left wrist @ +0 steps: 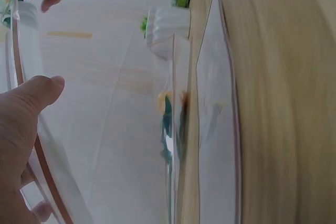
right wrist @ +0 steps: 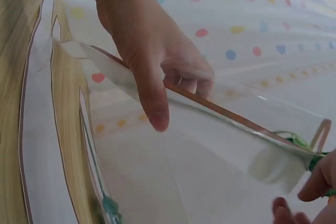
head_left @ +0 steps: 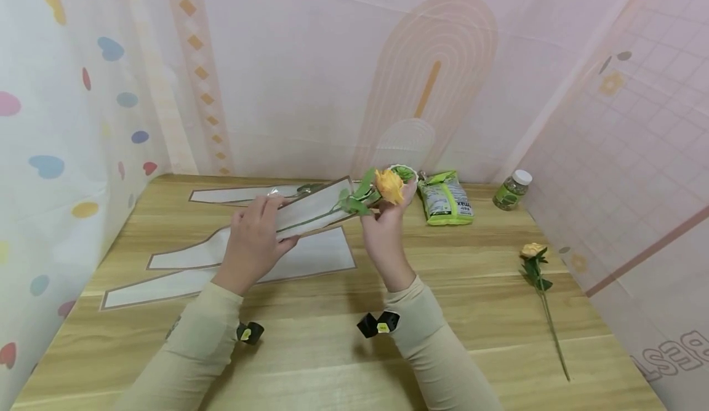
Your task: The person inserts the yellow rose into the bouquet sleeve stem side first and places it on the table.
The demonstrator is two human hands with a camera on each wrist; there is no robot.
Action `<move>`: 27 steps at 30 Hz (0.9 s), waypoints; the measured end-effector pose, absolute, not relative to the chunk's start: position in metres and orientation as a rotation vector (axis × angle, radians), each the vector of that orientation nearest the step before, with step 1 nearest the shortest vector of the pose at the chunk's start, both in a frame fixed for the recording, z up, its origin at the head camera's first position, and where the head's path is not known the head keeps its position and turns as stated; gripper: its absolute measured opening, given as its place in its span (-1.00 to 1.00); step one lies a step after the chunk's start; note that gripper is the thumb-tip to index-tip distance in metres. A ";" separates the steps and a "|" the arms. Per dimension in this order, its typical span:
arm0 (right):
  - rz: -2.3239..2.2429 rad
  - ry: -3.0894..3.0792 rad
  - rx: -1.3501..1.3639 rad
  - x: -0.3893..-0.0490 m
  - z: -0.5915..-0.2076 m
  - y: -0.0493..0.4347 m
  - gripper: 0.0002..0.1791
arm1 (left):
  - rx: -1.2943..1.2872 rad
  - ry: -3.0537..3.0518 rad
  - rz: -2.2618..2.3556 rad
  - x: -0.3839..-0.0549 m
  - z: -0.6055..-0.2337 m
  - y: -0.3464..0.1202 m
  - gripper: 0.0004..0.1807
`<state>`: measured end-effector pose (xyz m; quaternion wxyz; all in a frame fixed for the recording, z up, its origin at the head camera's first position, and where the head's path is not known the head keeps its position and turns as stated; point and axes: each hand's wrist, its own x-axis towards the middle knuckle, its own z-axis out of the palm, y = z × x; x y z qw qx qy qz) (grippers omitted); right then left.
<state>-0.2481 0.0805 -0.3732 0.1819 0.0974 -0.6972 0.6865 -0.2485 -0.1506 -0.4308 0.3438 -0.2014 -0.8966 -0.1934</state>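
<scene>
A yellow rose (head_left: 389,186) with green leaves and a long stem lies in or along a clear-fronted flower sleeve (head_left: 310,211) with a white back and brown border. My left hand (head_left: 252,242) grips this sleeve around its middle, thumb on one side. At the wide end, my right hand (head_left: 388,232) is beside the rose head, its thumb near the leaves and its fingers apart; contact is hard to judge. At the back, another sleeve (head_left: 238,195) holds a rose. A flat sleeve (head_left: 321,251) lies under the raised one.
On the right side of the table lies a loose pale-yellow rose (head_left: 534,269). Along the back stand a green packet (head_left: 445,199), a white-lidded jar (head_left: 512,189) and a white-rimmed pot with greenery (head_left: 403,172), partly hidden. Patterned curtains (head_left: 299,79) border the table.
</scene>
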 end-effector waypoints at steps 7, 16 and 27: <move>1.645 -1.951 0.303 -0.245 -0.375 0.081 -0.04 | -0.539 -2.333 -0.481 -0.247 -0.431 -0.144 -0.15; 1.378 -2.174 0.550 -0.249 -0.380 0.084 -0.25 | -0.494 -2.340 -0.434 -0.249 -0.431 -0.152 -0.11; 1.362 -2.069 0.644 -0.248 -0.377 0.086 -0.54 | -0.501 -2.248 -0.351 -0.253 -0.434 -0.158 0.03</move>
